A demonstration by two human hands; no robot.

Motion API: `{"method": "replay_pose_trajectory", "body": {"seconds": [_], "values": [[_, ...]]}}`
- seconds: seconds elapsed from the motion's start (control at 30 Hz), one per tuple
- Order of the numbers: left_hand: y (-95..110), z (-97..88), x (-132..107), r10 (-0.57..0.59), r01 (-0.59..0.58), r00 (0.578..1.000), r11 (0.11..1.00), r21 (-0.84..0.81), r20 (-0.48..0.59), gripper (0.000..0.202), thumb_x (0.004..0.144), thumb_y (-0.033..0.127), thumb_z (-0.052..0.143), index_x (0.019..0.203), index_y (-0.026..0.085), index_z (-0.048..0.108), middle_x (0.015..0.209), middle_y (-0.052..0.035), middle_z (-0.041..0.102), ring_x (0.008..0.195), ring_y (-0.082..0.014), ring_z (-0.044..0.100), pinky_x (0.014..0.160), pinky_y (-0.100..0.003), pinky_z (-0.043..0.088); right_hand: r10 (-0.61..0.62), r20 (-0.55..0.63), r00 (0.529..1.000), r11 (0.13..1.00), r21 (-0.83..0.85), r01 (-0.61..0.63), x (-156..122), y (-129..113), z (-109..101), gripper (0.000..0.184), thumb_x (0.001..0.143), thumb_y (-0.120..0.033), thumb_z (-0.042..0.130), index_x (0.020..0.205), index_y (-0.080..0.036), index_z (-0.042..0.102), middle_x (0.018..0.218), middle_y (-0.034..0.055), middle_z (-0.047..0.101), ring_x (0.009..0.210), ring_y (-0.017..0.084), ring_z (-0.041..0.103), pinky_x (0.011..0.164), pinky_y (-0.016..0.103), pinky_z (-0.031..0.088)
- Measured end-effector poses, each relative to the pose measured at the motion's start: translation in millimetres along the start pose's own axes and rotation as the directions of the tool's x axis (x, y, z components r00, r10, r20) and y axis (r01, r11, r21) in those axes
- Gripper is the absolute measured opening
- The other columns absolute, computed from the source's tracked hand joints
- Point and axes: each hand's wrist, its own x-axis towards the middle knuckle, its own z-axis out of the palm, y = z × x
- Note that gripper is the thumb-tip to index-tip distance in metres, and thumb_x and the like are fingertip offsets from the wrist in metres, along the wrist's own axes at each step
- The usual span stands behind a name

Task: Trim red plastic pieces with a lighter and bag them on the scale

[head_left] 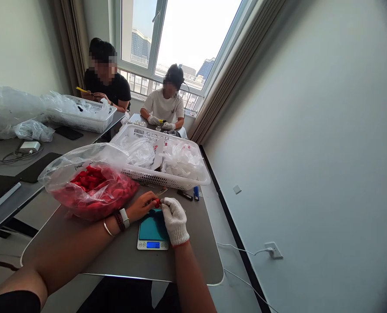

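My left hand (144, 206) is bare, with a watch and bracelets on the wrist, and its fingers pinch a small red piece (157, 202). My right hand (175, 219) wears a white knit glove and closes on the same red piece from the other side. Both hands hover just above a small digital scale (152, 234) with a teal platform and a lit blue display. A clear plastic bag full of red pieces (92, 184) lies on the grey table (121, 256) just left of my hands.
A white slotted basket (154, 176) with clear bags stands behind the scale; a blue lighter (196, 193) and a dark stick (185, 195) lie by it. Another basket (82, 117) sits far left. Two people sit at the window end. A wall socket (273, 251) feeds a white cable.
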Motion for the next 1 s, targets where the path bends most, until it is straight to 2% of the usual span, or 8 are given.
{"method": "replay_pose_trajectory", "body": {"seconds": [0.1, 0.27, 0.43, 0.57, 0.7, 1.0], "values": [[1, -0.1, -1, 0.008, -0.008, 1.0, 1.0, 0.0, -0.013, 0.043, 0.095, 0.053, 0.041, 0.094, 0.015, 0.061, 0.086, -0.0049, 0.055, 0.078, -0.0177, 0.054, 0.071, -0.03, 0.045, -0.023, 0.016, 1.0, 1.0, -0.001, 0.023, 2, -6, 0, 0.013, 0.089, -0.022, 0.055, 0.094, -0.02, 0.067, 0.093, 0.0044, 0.067, 0.089, 0.016, 0.061, 0.085, 0.03, 0.049], [2, -0.7, -2, 0.006, -0.003, 0.997, 0.999, 0.034, -0.08, 0.033, 0.09, 0.047, 0.055, 0.096, 0.016, 0.064, 0.091, -0.0054, 0.053, 0.078, -0.0169, 0.053, 0.067, -0.028, 0.047, 0.06, 0.084, 0.995, 0.998, -0.003, -0.06, 2, -8, 1, 0.014, 0.089, -0.026, 0.056, 0.09, -0.02, 0.068, 0.088, 0.004, 0.067, 0.084, 0.017, 0.061, 0.082, 0.03, 0.049], [4, 1.9, -4, 0.112, -0.098, 0.978, 0.991, 0.091, -0.175, 0.021, 0.088, 0.037, 0.063, 0.096, 0.018, 0.068, 0.089, -0.0049, 0.053, 0.083, -0.0182, 0.055, 0.075, -0.032, 0.05, 0.161, 0.131, 0.978, 0.987, 0.001, -0.163, 1, -7, 1, 0.016, 0.088, -0.03, 0.056, 0.085, -0.02, 0.068, 0.084, 0.0019, 0.068, 0.08, 0.016, 0.061, 0.077, 0.028, 0.048], [4, 4.3, -5, 0.165, -0.133, 0.964, 0.978, 0.159, -0.21, 0.018, 0.088, 0.035, 0.064, 0.098, 0.021, 0.069, 0.088, -0.0053, 0.054, 0.083, -0.0189, 0.054, 0.077, -0.034, 0.05, 0.219, 0.123, 0.968, 0.976, -0.018, -0.218, 1, -9, 0, 0.021, 0.089, -0.033, 0.055, 0.084, -0.019, 0.069, 0.084, 0.0024, 0.069, 0.079, 0.017, 0.061, 0.075, 0.028, 0.048], [5, 5.1, -6, 0.137, -0.104, 0.969, 0.981, 0.163, -0.205, 0.02, 0.089, 0.037, 0.061, 0.099, 0.022, 0.069, 0.089, -0.0056, 0.056, 0.083, -0.0192, 0.054, 0.078, -0.035, 0.049, 0.209, 0.093, 0.974, 0.977, -0.069, -0.203, 0, -13, 1, 0.022, 0.09, -0.035, 0.055, 0.085, -0.018, 0.069, 0.084, 0.0029, 0.069, 0.078, 0.017, 0.061, 0.076, 0.028, 0.048], [12, 4.3, -6, 0.06, -0.046, 0.995, 0.986, 0.16, -0.08, 0.028, 0.096, 0.038, 0.044, 0.088, 0.016, 0.061, 0.086, -0.006, 0.056, 0.08, -0.0188, 0.054, 0.075, -0.033, 0.047, 0.1, 0.084, 0.991, 0.994, -0.046, -0.096, -4, -6, 4, 0.021, 0.09, -0.035, 0.054, 0.09, -0.018, 0.068, 0.087, 0.0046, 0.068, 0.081, 0.018, 0.062, 0.08, 0.031, 0.05]]}}
